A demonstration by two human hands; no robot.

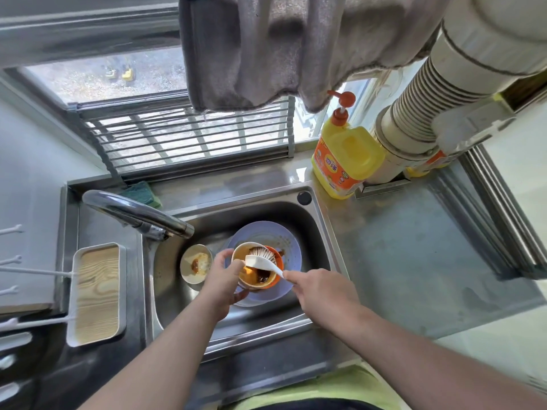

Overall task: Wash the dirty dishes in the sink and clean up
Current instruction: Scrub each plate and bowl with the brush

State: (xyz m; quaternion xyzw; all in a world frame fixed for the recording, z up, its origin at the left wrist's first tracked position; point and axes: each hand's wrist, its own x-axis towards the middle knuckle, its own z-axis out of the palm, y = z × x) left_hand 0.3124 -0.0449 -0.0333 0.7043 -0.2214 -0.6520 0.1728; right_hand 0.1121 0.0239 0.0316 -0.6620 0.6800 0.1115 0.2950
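The left hand (222,279) grips a small bowl (251,269) by its near rim and wall, fingers curled around it, holding it tilted above the sink (313,220). The right hand (321,288) holds the white handle of a dish brush (262,258), fingers closed around the handle end; the bristle head sits inside the bowl. The bowl is cream inside and orange outside, smeared with brown sauce. Below it a pale blue plate (287,241) lies in the sink, also spotted. To the left of the plate a second small dish (196,263) rests on the sink floor with food residue in it. The faucet (133,211) spout ends above the left part of the sink; no running water can be made out.

Handling, as judged: the bowl appears rigid and light, probably ceramic or hard plastic, and greasy, so it will slip when wet. Hold it with the thumb over the rim and the fingers under the wall. Brush pressure should be opposed by the holding hand. A bottle of dish soap (344,161) stands on the counter (414,261) behind the sink.
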